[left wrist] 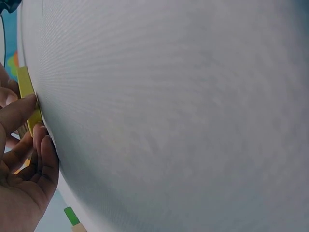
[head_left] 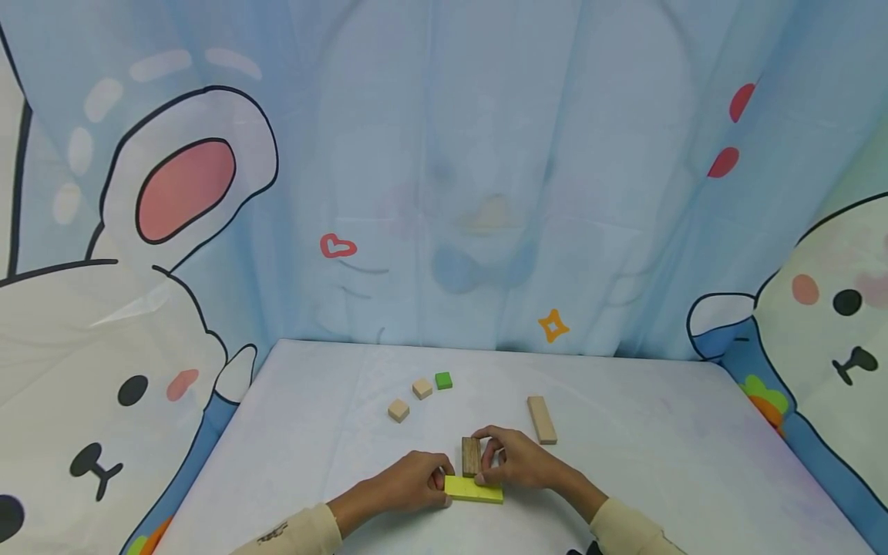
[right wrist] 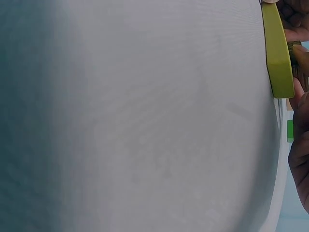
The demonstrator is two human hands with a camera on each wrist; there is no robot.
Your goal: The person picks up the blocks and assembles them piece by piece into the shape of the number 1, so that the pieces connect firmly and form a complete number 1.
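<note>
At the far left, a printed white rabbit point(head_left: 139, 331) with a pink-lined ear covers the light-blue curtain point(head_left: 444, 116), which hangs in soft folds behind a white-covered tabletop point(head_left: 312, 432). Two pale wooden cubes point(head_left: 398, 410) point(head_left: 422, 388) sit toward the table's back; nearer, the left hand point(head_left: 416, 484) pinches the left end of a yellow rectangular block point(head_left: 466, 490). A green cube point(head_left: 444, 380) stands just beside the second pale cube. Directly behind the yellow block is a dark-brown wooden block point(head_left: 470, 456), gripped by the right hand's point(head_left: 522, 459) curled finger and thumb. Farther right lies a long pale wooden block point(head_left: 542, 420), then another printed white animal point(head_left: 832, 339) on the curtain.
</note>
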